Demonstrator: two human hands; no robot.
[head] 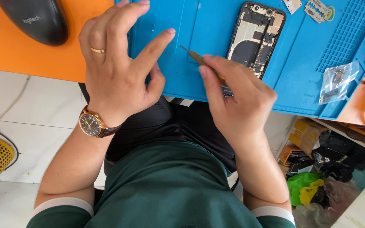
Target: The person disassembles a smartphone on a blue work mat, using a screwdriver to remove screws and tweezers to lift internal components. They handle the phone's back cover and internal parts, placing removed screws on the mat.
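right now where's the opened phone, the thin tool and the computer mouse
opened phone (254, 40), head view, on its exposed insides
thin tool (193, 55), head view, on the shaft near its tip
computer mouse (34, 19), head view, on its black top

We see our left hand (117, 69) wearing a plain gold ring (98, 50) and a round gold-cased wristwatch on a brown leather strap (93, 124). Our right hand (237, 99) is bare. Dark green short sleeves (62, 215) end in white bands.
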